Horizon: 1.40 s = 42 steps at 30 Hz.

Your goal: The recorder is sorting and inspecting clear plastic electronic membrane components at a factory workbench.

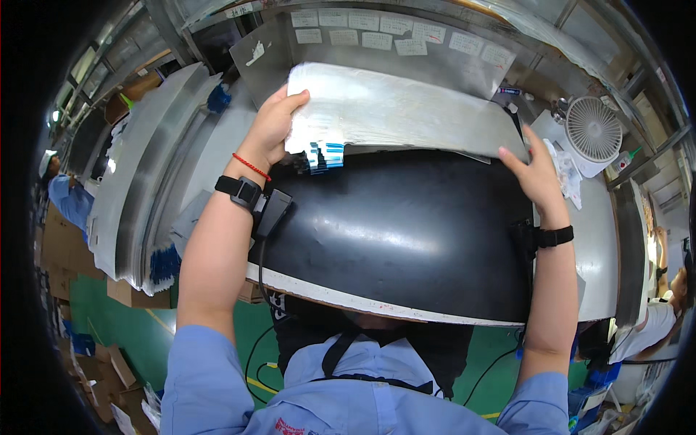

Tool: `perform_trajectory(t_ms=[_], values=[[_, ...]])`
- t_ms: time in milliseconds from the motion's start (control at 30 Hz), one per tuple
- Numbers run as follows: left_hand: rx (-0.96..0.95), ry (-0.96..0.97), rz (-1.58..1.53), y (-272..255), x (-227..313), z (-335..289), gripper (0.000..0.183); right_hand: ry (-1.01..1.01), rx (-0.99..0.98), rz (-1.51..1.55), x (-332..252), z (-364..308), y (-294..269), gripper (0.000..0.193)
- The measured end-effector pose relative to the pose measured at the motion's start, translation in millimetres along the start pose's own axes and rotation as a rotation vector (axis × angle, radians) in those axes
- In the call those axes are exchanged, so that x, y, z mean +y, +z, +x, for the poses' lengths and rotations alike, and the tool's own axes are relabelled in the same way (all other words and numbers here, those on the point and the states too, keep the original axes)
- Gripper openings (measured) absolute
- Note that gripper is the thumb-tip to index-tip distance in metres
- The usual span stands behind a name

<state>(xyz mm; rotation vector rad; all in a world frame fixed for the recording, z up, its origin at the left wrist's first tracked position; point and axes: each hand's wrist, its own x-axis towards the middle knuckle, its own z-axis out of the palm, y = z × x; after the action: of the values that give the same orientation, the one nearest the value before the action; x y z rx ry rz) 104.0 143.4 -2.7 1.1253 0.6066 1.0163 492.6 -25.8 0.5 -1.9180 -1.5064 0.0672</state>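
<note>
A stack of thin silvery sheets (pixel 399 109), long and with rounded corners, is held up and tilted over the far part of a black mat (pixel 391 225). My left hand (pixel 274 123) grips its left end, thumb on the upper face and the other fingers hidden behind. At the right end my right hand (pixel 535 170) closes on the corner, its thumb on the near face and fingers at the edge. Blue tabs (pixel 326 154) stick out in layers from the stack's near edge, close to my left hand. Whether the stack touches the mat is hidden.
Piles of similar silvery sheets (pixel 145 174) with blue tabs stand at the left. A metal backboard (pixel 261 61) with paper labels rises behind. A white fan (pixel 594 130) and a plastic bag (pixel 567 174) sit at the right. Other people work at both sides.
</note>
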Motion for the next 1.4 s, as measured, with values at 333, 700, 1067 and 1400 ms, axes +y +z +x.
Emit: perform_trajectory(t_ms=[333, 700, 1067, 1400], values=[[0.448, 0.227, 0.245, -21.3, 28.8, 2.6, 0.037, 0.025, -0.182, 0.111, 20.7, 4.6, 20.1, 0.090], [0.370, 0.783, 0.237, 11.1, 124.0, -185.5, 0.039, 0.151, 0.017, 0.341, 20.7, -0.4, 14.7, 0.061], [1.003, 0.670, -0.057, -170.2, 103.3, -302.7, 0.045, 0.001, 0.036, 0.422, 4.0, 2.6, 34.4, 0.040], [0.898, 0.590, 0.034, -165.7, 138.1, -296.1, 0.030, 0.006, 0.045, 0.412, 3.4, -1.7, 31.8, 0.036]])
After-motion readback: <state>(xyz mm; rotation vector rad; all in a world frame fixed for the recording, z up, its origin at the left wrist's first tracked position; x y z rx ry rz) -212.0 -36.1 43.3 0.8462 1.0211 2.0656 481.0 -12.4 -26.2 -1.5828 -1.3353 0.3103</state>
